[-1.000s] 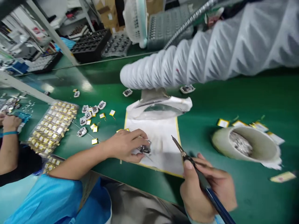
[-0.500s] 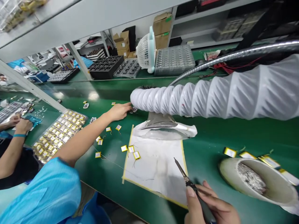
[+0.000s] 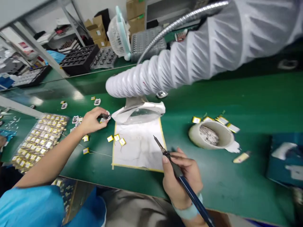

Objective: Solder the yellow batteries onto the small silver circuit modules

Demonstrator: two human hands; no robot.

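My right hand [image 3: 181, 178] is wrapped round a soldering iron [image 3: 176, 168], its tip pointing up and left above a white paper sheet [image 3: 144, 151] with yellow taped edges. To the left, my left hand [image 3: 93, 120] pinches a small white-edged, dark-centred electronic part [image 3: 106, 116] between thumb and fingers. Three small wired battery cells [image 3: 116, 137] lie at the sheet's left edge. Below my left wrist rests another battery cell [image 3: 86, 151]. More white electronic parts [image 3: 75, 119] sit by my left forearm.
A white ribbed duct [image 3: 165, 69] with a clear hood [image 3: 139, 115] hangs over the sheet's far side. At right stands a cut white cup [image 3: 210, 135] of metal shavings, with battery cells behind. A tray of cells [image 3: 41, 138] lies far left; a co-worker's hand [image 3: 2, 141] shows beyond.
My left hand has come back from behind the duct's end, now with the electronic part in it. The view has swung right and down. The soldering iron stays in my right hand.
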